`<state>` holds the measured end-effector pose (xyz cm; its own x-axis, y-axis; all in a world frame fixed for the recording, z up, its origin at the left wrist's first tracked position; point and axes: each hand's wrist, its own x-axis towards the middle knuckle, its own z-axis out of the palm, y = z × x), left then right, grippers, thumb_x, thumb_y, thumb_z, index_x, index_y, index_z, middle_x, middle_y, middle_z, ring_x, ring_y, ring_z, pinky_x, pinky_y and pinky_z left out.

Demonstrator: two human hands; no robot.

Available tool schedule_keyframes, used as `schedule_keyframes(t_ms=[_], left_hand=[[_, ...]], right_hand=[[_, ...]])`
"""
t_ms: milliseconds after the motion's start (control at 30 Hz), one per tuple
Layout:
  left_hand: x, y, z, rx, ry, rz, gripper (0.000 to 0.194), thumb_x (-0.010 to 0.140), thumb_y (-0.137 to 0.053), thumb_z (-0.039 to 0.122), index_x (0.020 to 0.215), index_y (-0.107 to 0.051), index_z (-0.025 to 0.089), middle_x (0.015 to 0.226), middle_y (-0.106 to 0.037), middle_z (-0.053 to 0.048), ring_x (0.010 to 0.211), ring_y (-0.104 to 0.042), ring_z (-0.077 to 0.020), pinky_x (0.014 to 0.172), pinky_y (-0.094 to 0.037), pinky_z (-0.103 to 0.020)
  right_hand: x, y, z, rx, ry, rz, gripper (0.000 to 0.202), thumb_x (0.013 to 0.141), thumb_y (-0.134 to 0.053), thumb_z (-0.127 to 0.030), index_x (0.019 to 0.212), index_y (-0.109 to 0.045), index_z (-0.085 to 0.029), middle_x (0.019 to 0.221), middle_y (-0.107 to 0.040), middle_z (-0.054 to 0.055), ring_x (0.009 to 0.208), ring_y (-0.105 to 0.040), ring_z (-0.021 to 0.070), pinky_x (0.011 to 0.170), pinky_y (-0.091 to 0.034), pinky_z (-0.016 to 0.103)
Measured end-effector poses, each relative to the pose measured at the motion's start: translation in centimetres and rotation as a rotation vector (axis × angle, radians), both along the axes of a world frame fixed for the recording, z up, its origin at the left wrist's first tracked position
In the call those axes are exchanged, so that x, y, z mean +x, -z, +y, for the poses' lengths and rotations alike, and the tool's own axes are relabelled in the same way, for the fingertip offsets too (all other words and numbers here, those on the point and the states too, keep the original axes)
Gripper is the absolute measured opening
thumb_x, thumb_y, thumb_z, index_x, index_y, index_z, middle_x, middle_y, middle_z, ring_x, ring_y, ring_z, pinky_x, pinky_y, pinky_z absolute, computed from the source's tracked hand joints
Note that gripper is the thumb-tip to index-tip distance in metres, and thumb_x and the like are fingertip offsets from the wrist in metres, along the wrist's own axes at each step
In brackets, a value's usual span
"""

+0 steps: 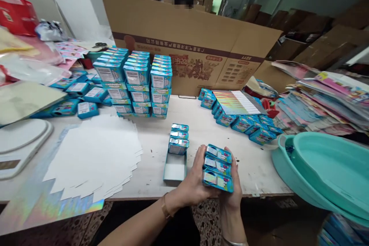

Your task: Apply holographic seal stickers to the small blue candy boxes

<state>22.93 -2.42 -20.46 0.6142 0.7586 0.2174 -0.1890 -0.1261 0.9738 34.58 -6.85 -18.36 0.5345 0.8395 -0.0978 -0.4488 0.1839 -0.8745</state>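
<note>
Between my left hand [191, 184] and my right hand [234, 190] a row of three small blue candy tins [217, 167] is squeezed from both sides, just above the table's front edge. Both hands are closed on the row. Left of it on the table lies a blue display box [175, 167], open at the top. Three similar tins [178, 140] stand in its far part, and its white bottom shows in the near part.
Stacked filled display boxes [137, 96] stand at the back left, before a cardboard panel [184, 38]. White sheets [95, 157] and a scale [23, 142] lie left. Loose tins [242, 123], paper stacks [314, 100] and turquoise basins [325, 173] are right. A person's head shows behind the panel.
</note>
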Motion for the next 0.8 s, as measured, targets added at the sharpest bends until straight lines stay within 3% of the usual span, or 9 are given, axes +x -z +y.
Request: schedule_keyframes(t_ms=[67, 133, 300, 367, 500, 600, 667, 800], left_hand=[[-2.7, -0.8, 0.1, 0.082, -0.069, 0.009, 0.131, 0.065, -0.089, 0.040, 0.161, -0.001, 0.024, 0.165, -0.021, -0.017, 0.150, -0.022, -0.0430, 0.123, -0.021, -0.058], [-5.2, -1.0, 0.4, 0.105, -0.122, 0.004, 0.126, 0.070, -0.086, 0.042, 0.161, -0.002, 0.024, 0.165, -0.022, -0.016, 0.152, -0.020, -0.0416, 0.123, -0.020, -0.057], [-9.0, 1.5, 1.7, 0.131, -0.155, 0.011, 0.118, 0.077, -0.080, 0.042, 0.161, 0.001, 0.031, 0.166, -0.024, -0.012, 0.152, -0.022, -0.0371, 0.122, -0.027, -0.056], [-9.6, 2.9, 2.2, 0.179, -0.167, 0.049, 0.115, 0.078, -0.079, 0.041, 0.161, 0.001, 0.033, 0.167, -0.021, -0.011, 0.152, -0.021, -0.0374, 0.122, -0.026, -0.057], [-10.0, 4.8, 2.5, 0.271, -0.237, 0.150, 0.114, 0.076, -0.081, 0.037, 0.161, -0.006, 0.028, 0.168, -0.015, -0.015, 0.154, -0.005, -0.0428, 0.122, -0.006, -0.066], [-9.7, 5.1, 2.5, 0.127, -0.189, 0.062, 0.115, 0.077, -0.080, 0.037, 0.161, -0.002, 0.027, 0.168, -0.015, -0.016, 0.154, -0.011, -0.0406, 0.124, -0.013, -0.061], [-9.3, 5.0, 2.4, 0.036, -0.151, 0.002, 0.117, 0.078, -0.079, 0.037, 0.161, 0.003, 0.027, 0.168, -0.016, -0.015, 0.153, -0.019, -0.0387, 0.124, -0.019, -0.057], [-9.1, 4.8, 2.7, 0.031, -0.140, 0.038, 0.121, 0.077, -0.080, 0.034, 0.160, 0.008, 0.028, 0.169, -0.006, -0.015, 0.154, -0.012, -0.0379, 0.125, -0.013, -0.055]], right_hand=[[-2.2, -1.1, 0.6, 0.065, -0.058, 0.003, 0.055, 0.094, -0.053, -0.057, 0.144, -0.049, -0.036, 0.148, -0.056, 0.001, 0.132, -0.056, 0.0271, 0.109, -0.046, 0.047], [-4.5, -1.1, 1.6, 0.118, -0.117, -0.007, 0.052, 0.096, -0.050, -0.055, 0.143, -0.051, -0.034, 0.152, -0.050, 0.002, 0.137, -0.051, 0.0269, 0.111, -0.044, 0.047], [-7.5, 2.5, 4.0, 0.190, -0.215, -0.088, 0.058, 0.094, -0.052, -0.056, 0.146, -0.047, -0.031, 0.155, -0.046, 0.004, 0.140, -0.047, 0.0290, 0.114, -0.040, 0.051], [-7.6, 3.8, 4.4, 0.187, -0.228, -0.160, 0.059, 0.094, -0.052, -0.056, 0.147, -0.046, -0.031, 0.153, -0.049, 0.004, 0.140, -0.047, 0.0291, 0.115, -0.038, 0.051], [-7.5, 4.7, 4.5, 0.142, -0.207, -0.282, 0.059, 0.095, -0.049, -0.057, 0.148, -0.046, -0.030, 0.155, -0.047, 0.003, 0.142, -0.044, 0.0269, 0.118, -0.034, 0.048], [-7.5, 5.1, 4.7, 0.048, -0.128, -0.268, 0.060, 0.093, -0.052, -0.058, 0.146, -0.049, -0.031, 0.156, -0.045, 0.000, 0.146, -0.039, 0.0250, 0.120, -0.032, 0.045], [-7.4, 5.6, 4.9, -0.017, -0.102, -0.207, 0.061, 0.089, -0.057, -0.061, 0.141, -0.056, -0.030, 0.152, -0.050, 0.000, 0.145, -0.040, 0.0253, 0.119, -0.034, 0.045], [-7.0, 6.4, 5.1, -0.114, -0.186, -0.074, 0.065, 0.083, -0.062, -0.066, 0.133, -0.064, -0.024, 0.138, -0.064, 0.004, 0.136, -0.052, 0.0288, 0.113, -0.043, 0.047]])
